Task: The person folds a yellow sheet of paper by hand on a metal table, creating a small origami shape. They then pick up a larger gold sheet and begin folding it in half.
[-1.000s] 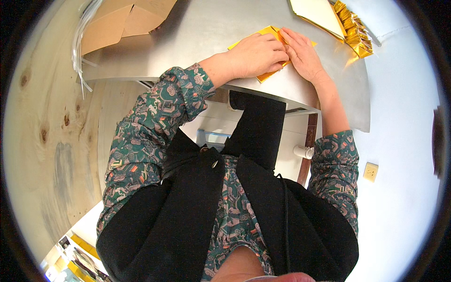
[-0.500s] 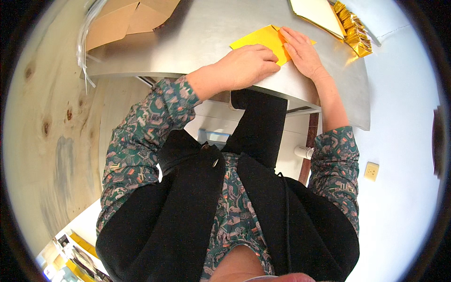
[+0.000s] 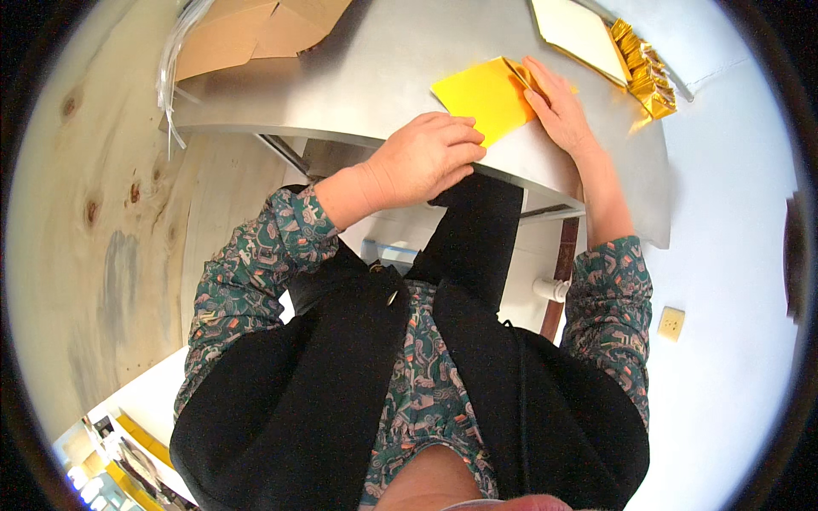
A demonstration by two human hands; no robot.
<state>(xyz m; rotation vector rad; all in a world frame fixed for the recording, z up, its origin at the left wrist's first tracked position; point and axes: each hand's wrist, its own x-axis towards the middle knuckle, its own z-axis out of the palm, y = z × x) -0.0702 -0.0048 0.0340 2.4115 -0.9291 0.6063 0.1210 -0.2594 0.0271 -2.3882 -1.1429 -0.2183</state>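
At ten o'clock, whitish strips (image 3: 173,77) hang at the edge of the metal table (image 3: 383,68), with brown cardboard (image 3: 256,38) at eleven. Near twelve, the left hand (image 3: 426,157) is half-curled, fingertips at the near corner of a folded yellow sheet (image 3: 486,98) lying at one; whether they pinch it, I cannot tell. On its right side, the right hand (image 3: 558,111) rests flattened, fingers nearly straight. Pale sheets (image 3: 581,38) lie past one, gold foil (image 3: 643,72) toward two.

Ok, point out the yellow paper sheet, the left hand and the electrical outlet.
Yellow paper sheet (image 3: 486,100): head view, its flat middle.
Left hand (image 3: 426,158): head view, its back.
Electrical outlet (image 3: 671,324): head view, its faceplate.
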